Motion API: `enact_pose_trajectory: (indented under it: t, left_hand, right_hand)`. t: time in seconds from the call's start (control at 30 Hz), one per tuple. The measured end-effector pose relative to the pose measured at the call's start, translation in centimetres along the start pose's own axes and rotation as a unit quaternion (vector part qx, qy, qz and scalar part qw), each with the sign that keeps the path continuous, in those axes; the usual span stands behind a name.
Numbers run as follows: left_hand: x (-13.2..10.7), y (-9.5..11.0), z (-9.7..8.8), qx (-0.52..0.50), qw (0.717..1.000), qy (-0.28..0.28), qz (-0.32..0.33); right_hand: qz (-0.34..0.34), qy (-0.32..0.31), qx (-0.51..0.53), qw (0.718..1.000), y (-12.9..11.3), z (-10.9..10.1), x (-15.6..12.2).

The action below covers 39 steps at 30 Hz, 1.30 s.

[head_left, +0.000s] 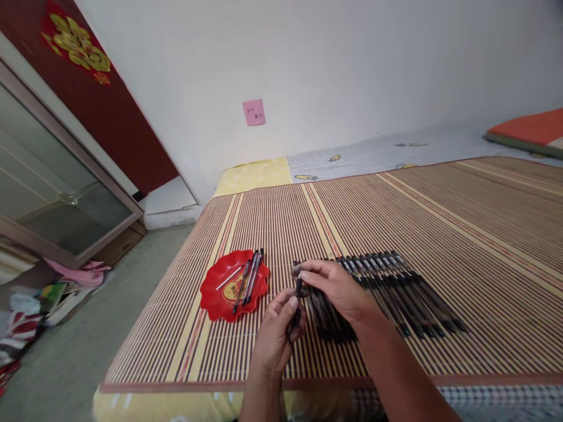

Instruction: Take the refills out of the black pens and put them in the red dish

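My left hand (pixel 278 328) is closed around the lower part of a dark pen (pixel 299 288), held upright above the striped mat. The fingertips of my right hand (pixel 336 287) pinch the pen's upper end; whether they hold a cap or the tip is too small to tell. Left of my hands lies a red scalloped plate (pixel 210 293). Several dark pens (pixel 247 281) and a thin white stick (pixel 229 278) rest in it. Beneath and right of my right hand, a row of black pens (pixel 409 299) lies side by side, partly hidden by my hand and forearm.
A striped bamboo mat (pixel 272 223) covers the bed. Its front edge is close to me. A pink note (pixel 254 112) sticks to the white wall. Folded orange bedding (pixel 530 129) is at the far right. Clothes (pixel 26 322) lie at the left beside a glass-panelled door (pixel 57 158).
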State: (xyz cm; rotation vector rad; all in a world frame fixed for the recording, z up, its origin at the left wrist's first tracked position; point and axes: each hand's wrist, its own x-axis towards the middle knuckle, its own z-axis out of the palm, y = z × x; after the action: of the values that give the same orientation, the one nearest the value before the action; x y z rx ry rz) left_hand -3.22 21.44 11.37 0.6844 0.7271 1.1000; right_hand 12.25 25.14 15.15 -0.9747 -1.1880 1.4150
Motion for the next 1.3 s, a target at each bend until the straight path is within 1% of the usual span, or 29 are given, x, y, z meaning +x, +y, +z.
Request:
enact_pose_trajectory:
  t: [0.17, 0.33, 0.4, 0.5, 0.57, 0.7, 0.8, 0.93, 1.0, 1.1, 1.2, 1.3]
  left_hand:
    - [0.09, 0.03, 0.05, 0.005, 1.000, 0.004, 0.000]
    - [0.10, 0.15, 0.15, 0.003, 1.000, 0.004, 0.006]
    - [0.07, 0.12, 0.14, 0.003, 1.000, 0.010, 0.000]
    - [0.03, 0.04, 0.10, 0.006, 1.000, 0.012, -0.007]
    - [0.04, 0.03, 0.04, 0.007, 1.000, 0.003, -0.003]
    - [0.05, 0.02, -0.09, 0.001, 1.000, -0.004, 0.005]
    - [0.03, -0.08, -0.13, 0.001, 1.000, -0.003, 0.006]
    - [0.06, -0.15, 0.04, 0.007, 1.000, 0.001, 0.006]
    - [0.06, -0.10, 0.15, 0.007, 1.000, 0.006, 0.003]
    - [0.04, 0.01, 0.21, 0.006, 1.000, 0.008, -0.002]
    - [0.00, 0.04, 0.16, 0.010, 1.000, 0.013, -0.009]
    - [0.00, 0.01, 0.16, 0.015, 1.000, 0.021, -0.013]
  right_hand:
    - [0.009, 0.024, -0.011, 1.000, 0.11, 0.08, 0.08]
    - [-0.016, 0.000, -0.001, 1.000, 0.04, -0.02, 0.08]
    - [-0.003, -0.001, -0.002, 1.000, -0.12, 0.00, -0.01]
    - [0.026, 0.017, 0.003, 1.000, -0.25, 0.10, -0.08]
    - [0.025, 0.027, 0.008, 0.999, -0.19, 0.11, -0.07]
    - [-0.010, 0.006, 0.010, 1.000, 0.06, -0.09, 0.00]
    - [-0.003, -0.002, -0.001, 1.000, 0.05, -0.17, -0.01]
    - [0.020, 0.023, -0.016, 0.999, -0.06, -0.07, -0.01]
    - [0.011, 0.026, -0.012, 1.000, -0.07, -0.08, 0.00]
    - [-0.014, 0.006, -0.004, 1.000, -0.07, -0.21, 0.00]
    - [-0.004, -0.013, -0.008, 1.000, -0.14, -0.28, -0.05]
    - [0.006, 0.002, -0.023, 1.000, -0.20, -0.20, -0.09]
